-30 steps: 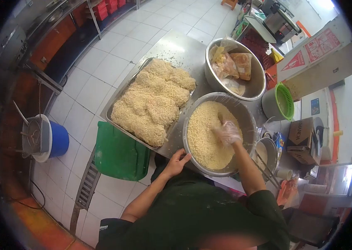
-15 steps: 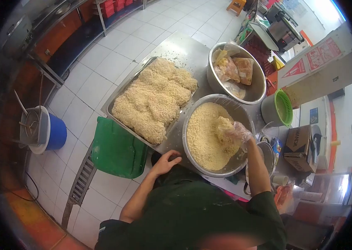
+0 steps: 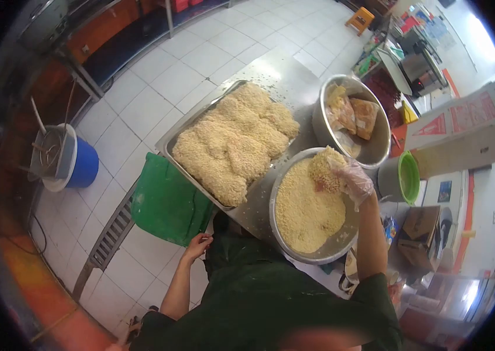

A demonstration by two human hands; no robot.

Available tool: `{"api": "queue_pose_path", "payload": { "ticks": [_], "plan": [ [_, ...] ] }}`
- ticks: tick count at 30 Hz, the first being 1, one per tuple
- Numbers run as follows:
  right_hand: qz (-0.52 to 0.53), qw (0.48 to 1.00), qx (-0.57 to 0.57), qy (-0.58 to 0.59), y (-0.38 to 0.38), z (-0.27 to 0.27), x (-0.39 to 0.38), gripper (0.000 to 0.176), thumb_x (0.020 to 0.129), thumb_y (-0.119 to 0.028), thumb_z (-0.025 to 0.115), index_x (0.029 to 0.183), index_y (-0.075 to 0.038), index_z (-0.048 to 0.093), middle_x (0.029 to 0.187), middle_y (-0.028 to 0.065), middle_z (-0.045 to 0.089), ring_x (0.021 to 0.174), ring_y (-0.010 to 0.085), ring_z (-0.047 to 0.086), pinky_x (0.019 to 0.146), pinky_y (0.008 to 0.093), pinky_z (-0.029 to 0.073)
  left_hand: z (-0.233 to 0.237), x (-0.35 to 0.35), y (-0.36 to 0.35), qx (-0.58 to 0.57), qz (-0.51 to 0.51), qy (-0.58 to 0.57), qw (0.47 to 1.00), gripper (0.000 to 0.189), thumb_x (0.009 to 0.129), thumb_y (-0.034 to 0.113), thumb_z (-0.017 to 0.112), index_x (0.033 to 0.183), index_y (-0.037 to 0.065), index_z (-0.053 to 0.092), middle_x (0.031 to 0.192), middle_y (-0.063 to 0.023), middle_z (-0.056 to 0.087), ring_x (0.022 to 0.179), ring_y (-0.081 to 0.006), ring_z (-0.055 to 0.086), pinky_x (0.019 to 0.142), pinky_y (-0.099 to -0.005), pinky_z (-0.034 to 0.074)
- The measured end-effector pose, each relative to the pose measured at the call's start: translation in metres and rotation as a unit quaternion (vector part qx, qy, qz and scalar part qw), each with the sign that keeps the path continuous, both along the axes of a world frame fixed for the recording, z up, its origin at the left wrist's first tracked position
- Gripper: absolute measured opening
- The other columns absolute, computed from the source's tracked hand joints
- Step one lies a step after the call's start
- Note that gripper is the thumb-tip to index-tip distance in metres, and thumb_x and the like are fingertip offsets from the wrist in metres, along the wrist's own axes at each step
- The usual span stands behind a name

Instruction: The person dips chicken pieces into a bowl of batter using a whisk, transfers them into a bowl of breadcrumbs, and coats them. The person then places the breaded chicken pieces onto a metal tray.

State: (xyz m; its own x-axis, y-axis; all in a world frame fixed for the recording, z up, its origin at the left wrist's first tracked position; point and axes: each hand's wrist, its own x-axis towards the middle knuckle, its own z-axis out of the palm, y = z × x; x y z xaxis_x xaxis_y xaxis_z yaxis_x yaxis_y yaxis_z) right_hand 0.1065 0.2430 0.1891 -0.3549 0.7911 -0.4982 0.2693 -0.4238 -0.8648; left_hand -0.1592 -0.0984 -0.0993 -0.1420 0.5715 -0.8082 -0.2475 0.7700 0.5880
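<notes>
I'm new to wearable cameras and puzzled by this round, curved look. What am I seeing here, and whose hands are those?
There's no machine: these are a person's own two hands. Every picture comes from one camera worn on the head, looking forward and down; its view bends straight lines.

The gloved right hand holds a crumb-coated piece over a large bowl of pale crumbs. The bare left hand is near a green bin; I can't tell whether it grips anything.

On the metal table are also a tray heaped with coated pieces and a second bowl containing bags.
</notes>
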Motion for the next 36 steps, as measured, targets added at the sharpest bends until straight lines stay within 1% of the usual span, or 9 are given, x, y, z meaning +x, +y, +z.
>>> {"api": "queue_pose_path", "payload": {
  "ticks": [11, 19, 21, 22, 24, 27, 30, 34, 36],
  "plan": [
    [0.183, 0.983, 0.031, 0.003, 0.070, -0.021, -0.132, 0.038, 0.078, -0.023, 0.064, 0.109, -0.002, 0.057, 0.089, 0.0030, 0.058, 0.080, 0.0121, 0.054, 0.065, 0.0249, 0.045, -0.039, 0.009, -0.059, -0.071, 0.196, -0.059, 0.976, 0.038, 0.084, 0.037, 0.059, 0.112, 0.012, 0.053, 0.099, -0.0059, 0.058, 0.078, -0.0172, 0.060, 0.066, -0.0336, 0.045],
    [0.254, 0.958, 0.115, -0.060, 0.107, -0.080, -0.213, 0.057, 0.077, -0.035, 0.063, 0.114, 0.007, 0.051, 0.100, 0.0159, 0.060, 0.098, 0.0231, 0.057, 0.077, 0.0330, 0.048, -0.042, 0.024, -0.099, -0.132, 0.224, -0.059, 0.964, 0.043, 0.082, 0.043, 0.059, 0.112, 0.013, 0.051, 0.100, -0.0076, 0.058, 0.079, -0.0191, 0.060, 0.068, -0.0381, 0.046],
    [0.402, 0.865, 0.146, -0.262, 0.095, -0.049, -0.244, 0.046, 0.079, -0.031, 0.060, 0.111, 0.002, 0.055, 0.098, 0.0169, 0.061, 0.092, 0.0263, 0.060, 0.075, 0.0347, 0.050, -0.045, 0.029, -0.109, -0.140, 0.248, -0.066, 0.956, 0.044, 0.081, 0.044, 0.060, 0.111, 0.013, 0.050, 0.101, -0.0085, 0.058, 0.078, -0.0202, 0.059, 0.070, -0.0392, 0.045],
    [0.404, 0.865, 0.146, -0.260, 0.101, -0.056, -0.248, 0.046, 0.079, -0.031, 0.060, 0.111, 0.002, 0.055, 0.098, 0.0169, 0.061, 0.092, 0.0263, 0.060, 0.075, 0.0347, 0.050, -0.046, 0.030, -0.113, -0.143, 0.244, -0.072, 0.956, 0.045, 0.082, 0.044, 0.060, 0.112, 0.013, 0.050, 0.103, -0.0094, 0.057, 0.079, -0.0210, 0.059, 0.071, -0.0401, 0.045],
    [0.538, 0.687, 0.363, -0.327, 0.119, -0.076, -0.248, 0.038, 0.081, -0.028, 0.059, 0.108, -0.002, 0.058, 0.089, 0.0118, 0.065, 0.081, 0.0220, 0.063, 0.074, 0.0302, 0.050, -0.047, 0.033, -0.118, -0.154, 0.257, -0.075, 0.951, 0.045, 0.082, 0.044, 0.059, 0.112, 0.012, 0.050, 0.104, -0.0099, 0.057, 0.081, -0.0219, 0.059, 0.072, -0.0407, 0.045],
    [0.584, 0.577, 0.449, -0.353, 0.124, -0.055, -0.237, 0.040, 0.085, -0.031, 0.052, 0.113, -0.003, 0.056, 0.106, 0.0143, 0.062, 0.097, 0.0235, 0.061, 0.082, 0.0328, 0.048, -0.045, 0.037, -0.117, -0.165, 0.262, -0.087, 0.947, 0.046, 0.082, 0.044, 0.059, 0.112, 0.011, 0.049, 0.105, -0.0110, 0.056, 0.084, -0.0236, 0.058, 0.074, -0.0422, 0.045],
    [0.431, 0.707, 0.400, -0.394, 0.104, -0.046, -0.232, 0.042, 0.088, -0.033, 0.046, 0.118, -0.005, 0.054, 0.123, 0.0143, 0.053, 0.112, 0.0229, 0.052, 0.095, 0.0341, 0.041, -0.050, 0.036, -0.121, -0.169, 0.244, -0.090, 0.951, 0.048, 0.082, 0.045, 0.058, 0.113, 0.010, 0.048, 0.106, -0.0120, 0.055, 0.086, -0.0250, 0.057, 0.076, -0.0438, 0.044],
    [0.433, 0.759, 0.327, -0.359, 0.067, -0.032, -0.265, 0.048, 0.090, -0.037, 0.040, 0.128, -0.009, 0.045, 0.138, 0.0127, 0.038, 0.128, 0.0267, 0.035, 0.108, 0.0384, 0.024, -0.056, 0.029, -0.117, -0.167, 0.226, -0.087, 0.956, 0.050, 0.082, 0.046, 0.058, 0.115, 0.010, 0.047, 0.107, -0.0125, 0.055, 0.088, -0.0255, 0.058, 0.077, -0.0445, 0.044],
    [0.547, 0.309, 0.666, -0.401, 0.073, -0.083, -0.275, 0.054, 0.091, -0.042, 0.031, 0.137, -0.013, 0.032, 0.146, 0.0105, 0.023, 0.134, 0.0324, 0.020, 0.112, 0.0432, 0.009, -0.049, 0.023, -0.110, -0.162, 0.231, -0.077, 0.956, 0.050, 0.082, 0.046, 0.058, 0.115, 0.010, 0.047, 0.107, -0.0123, 0.055, 0.088, -0.0254, 0.058, 0.077, -0.0443, 0.044]
  ]
}}
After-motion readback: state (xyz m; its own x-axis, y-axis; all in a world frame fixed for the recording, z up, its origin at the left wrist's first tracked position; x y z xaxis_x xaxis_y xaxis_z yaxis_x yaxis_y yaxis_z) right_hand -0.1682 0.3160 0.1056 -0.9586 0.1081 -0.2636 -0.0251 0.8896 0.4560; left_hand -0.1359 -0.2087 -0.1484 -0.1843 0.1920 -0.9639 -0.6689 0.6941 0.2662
